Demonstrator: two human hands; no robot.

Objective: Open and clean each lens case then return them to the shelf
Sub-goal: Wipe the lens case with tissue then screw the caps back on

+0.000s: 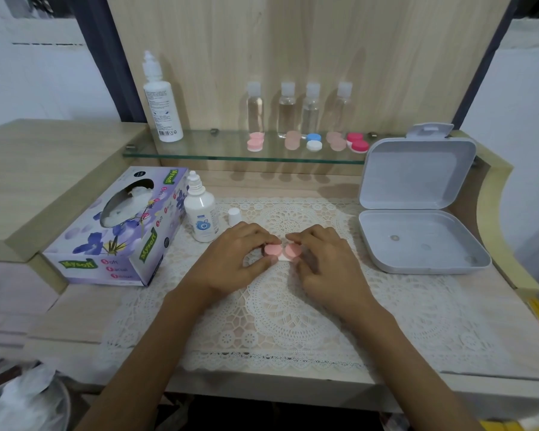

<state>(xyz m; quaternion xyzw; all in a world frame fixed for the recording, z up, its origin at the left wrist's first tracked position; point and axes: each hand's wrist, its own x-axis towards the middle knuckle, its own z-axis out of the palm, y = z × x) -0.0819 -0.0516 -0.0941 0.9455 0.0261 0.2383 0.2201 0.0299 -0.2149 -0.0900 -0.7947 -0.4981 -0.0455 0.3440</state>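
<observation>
Pinching one cap each of the small pink plastic lens case (282,251) near the back edge of the white lace mat (293,321), the left hand (240,259) and right hand (327,262) seem to be opening it, while five more little cases (314,141) wait on the glass shelf (215,147).

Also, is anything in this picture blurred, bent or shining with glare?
Head view: the wide lens bends the desk edges; the pink lens case between left hand and right hand looks soft; the clear bottles throw faint shadows on the wooden back panel; no strong glare.
</observation>
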